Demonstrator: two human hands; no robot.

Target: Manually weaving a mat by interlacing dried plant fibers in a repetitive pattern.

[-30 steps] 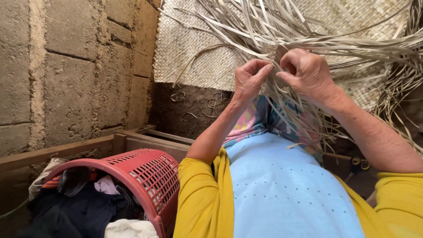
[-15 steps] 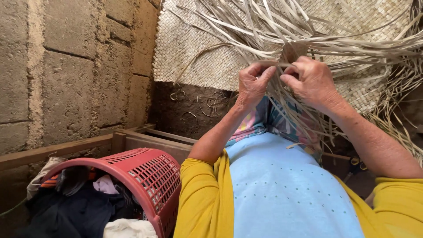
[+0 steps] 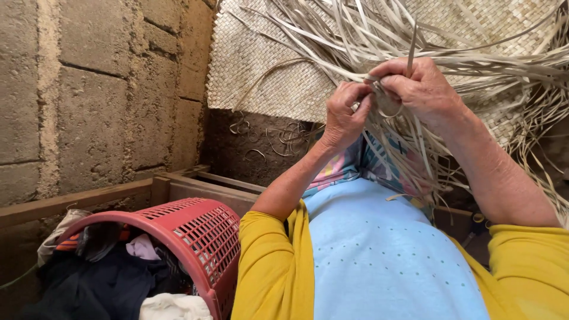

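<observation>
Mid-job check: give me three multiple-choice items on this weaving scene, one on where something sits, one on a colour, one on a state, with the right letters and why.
1. Where is the laundry basket?
A. Lower left, beside the person's left sleeve
B. Hanging on the block wall
C. On top of the woven mat

2. What colour is the basket?
A. Blue
B. Red
C. White

3. What are the hands doing?
A. Both resting in the lap
B. Left hand and right hand both pinching pale strips at the mat's loose edge
C. One hand reaching into the basket

Answers: 1 A, it stands low at the left with clothes inside, by the yellow sleeve. 2 B, its lattice wall and rim are red. 3 B, both hands are raised with fingers closed on the strips.
</observation>
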